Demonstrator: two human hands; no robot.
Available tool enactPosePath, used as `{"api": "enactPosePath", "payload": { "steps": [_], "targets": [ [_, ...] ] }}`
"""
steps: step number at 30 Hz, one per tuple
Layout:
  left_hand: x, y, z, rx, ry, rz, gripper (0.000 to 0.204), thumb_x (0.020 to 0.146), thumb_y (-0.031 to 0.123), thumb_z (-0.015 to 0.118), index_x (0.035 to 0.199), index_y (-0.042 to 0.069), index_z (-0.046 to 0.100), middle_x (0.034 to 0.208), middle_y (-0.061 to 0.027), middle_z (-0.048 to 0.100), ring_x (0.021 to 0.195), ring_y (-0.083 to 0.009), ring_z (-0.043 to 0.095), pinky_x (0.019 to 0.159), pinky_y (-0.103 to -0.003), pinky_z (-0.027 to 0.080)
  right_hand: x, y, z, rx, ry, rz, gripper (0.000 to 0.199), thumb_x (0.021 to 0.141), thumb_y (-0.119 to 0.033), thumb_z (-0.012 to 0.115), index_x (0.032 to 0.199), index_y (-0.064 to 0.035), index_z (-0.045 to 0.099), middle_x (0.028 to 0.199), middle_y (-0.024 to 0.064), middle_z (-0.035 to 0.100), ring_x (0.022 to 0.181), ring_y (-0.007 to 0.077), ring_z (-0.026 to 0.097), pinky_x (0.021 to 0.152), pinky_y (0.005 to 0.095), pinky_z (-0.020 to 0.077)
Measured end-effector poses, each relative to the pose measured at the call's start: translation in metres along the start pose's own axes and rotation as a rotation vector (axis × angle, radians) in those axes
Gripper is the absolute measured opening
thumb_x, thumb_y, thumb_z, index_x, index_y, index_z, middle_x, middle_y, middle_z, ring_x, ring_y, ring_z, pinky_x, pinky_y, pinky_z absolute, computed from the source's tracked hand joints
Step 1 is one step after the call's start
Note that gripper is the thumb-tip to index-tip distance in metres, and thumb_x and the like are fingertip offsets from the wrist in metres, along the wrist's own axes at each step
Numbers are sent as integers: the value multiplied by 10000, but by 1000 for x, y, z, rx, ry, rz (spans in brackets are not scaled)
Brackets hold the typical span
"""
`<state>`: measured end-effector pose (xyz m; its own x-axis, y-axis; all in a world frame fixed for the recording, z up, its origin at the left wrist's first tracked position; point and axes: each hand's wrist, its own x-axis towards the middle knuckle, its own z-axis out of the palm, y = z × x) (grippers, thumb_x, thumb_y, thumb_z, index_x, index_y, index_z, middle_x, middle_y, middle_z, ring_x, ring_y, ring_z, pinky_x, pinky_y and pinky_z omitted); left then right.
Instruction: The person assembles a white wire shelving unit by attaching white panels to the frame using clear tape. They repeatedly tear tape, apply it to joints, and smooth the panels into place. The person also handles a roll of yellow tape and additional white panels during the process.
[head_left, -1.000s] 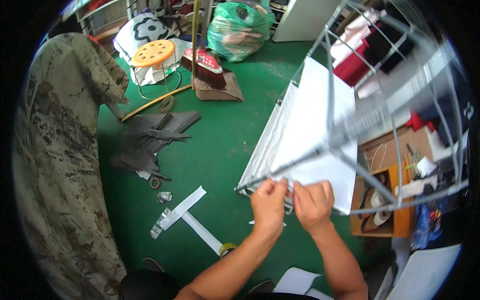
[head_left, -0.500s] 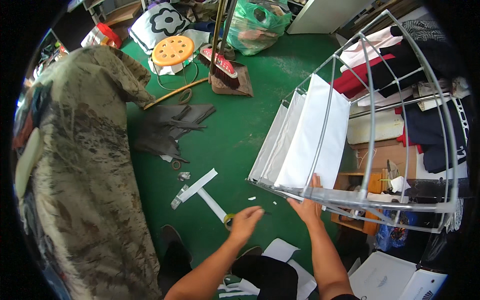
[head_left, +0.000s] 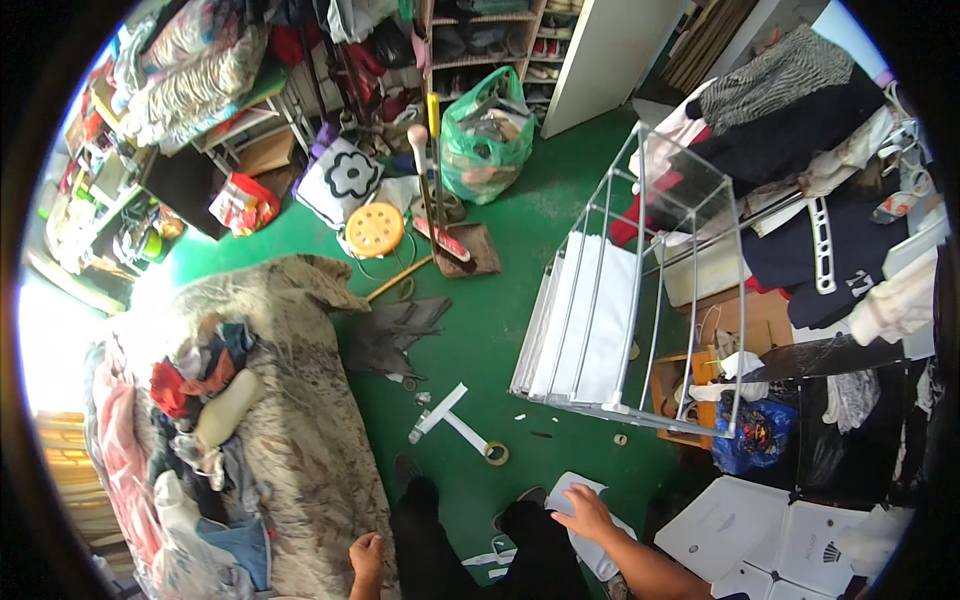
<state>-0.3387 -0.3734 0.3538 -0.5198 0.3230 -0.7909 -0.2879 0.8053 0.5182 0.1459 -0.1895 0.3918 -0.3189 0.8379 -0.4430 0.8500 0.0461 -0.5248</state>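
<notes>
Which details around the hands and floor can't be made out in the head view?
All in the head view:
- Left hand: its curled fingers hide whether it holds anything.
- Left forearm: cut off by the lower edge.
- White sheets: partly covered by the right hand; contact unclear.
- Dark strip: too small to identify.

Grey tubular frame (head_left: 618, 408) on green floor (head_left: 480, 335); white panels (head_left: 608, 310) in its left part; white sheet (head_left: 573, 484) lying nearby
</notes>
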Motion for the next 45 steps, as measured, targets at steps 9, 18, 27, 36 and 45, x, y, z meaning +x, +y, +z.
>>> {"api": "enactPosePath", "payload": {
  "steps": [9, 18, 27, 36, 45],
  "targets": [
    [11, 151, -17, 365, -202, 365, 238, 913, 152, 674, 1053, -30, 737, 836, -87, 724, 756, -153, 674, 698, -308, 531, 12, -112, -172, 1343, 732, 650, 737, 953, -602, 619, 1419, -59, 442, 1160, 124, 675, 927, 204, 660, 771, 365, 533],
    [52, 351, -4, 467, -361, 623, 286, 919, 193, 694, 1116, -11, 731, 970, -145, 759, 904, -216, 729, 808, -339, 554, 75, -92, -213, 1553, 1017, 753, 294, 964, -366, 687, 1056, -109, 580, 857, 77, 708, 597, 146, 613, 478, 262, 409],
    [73, 481, 104, 754, -622, 693, 327, 926, 214, 696, 1177, 5, 714, 1027, -159, 758, 948, -257, 735, 836, -374, 565, 109, -101, -209, 1294, 1214, 910, 234, 952, -318, 564, 1048, -106, 597, 785, 56, 659, 548, 155, 541, 480, 292, 399],
    [61, 637, 291, 948, -827, 724, 326, 926, 238, 704, 1172, 24, 700, 1039, -166, 748, 962, -272, 735, 846, -363, 562, 97, -94, -207, 1206, 1239, 990, 327, 1022, -375, 492, 1044, -61, 581, 712, 74, 618, 547, 156, 558, 485, 299, 425],
    [56, 779, 471, 1004, -925, 874, 292, 912, 207, 726, 1153, 42, 708, 1033, -148, 757, 961, -274, 742, 847, -366, 575, 100, -99, -199, 1192, 1250, 1164, 312, 1001, -356, 488, 1019, -46, 524, 680, 89, 600, 478, 159, 534, 415, 282, 422]
  ]
}}
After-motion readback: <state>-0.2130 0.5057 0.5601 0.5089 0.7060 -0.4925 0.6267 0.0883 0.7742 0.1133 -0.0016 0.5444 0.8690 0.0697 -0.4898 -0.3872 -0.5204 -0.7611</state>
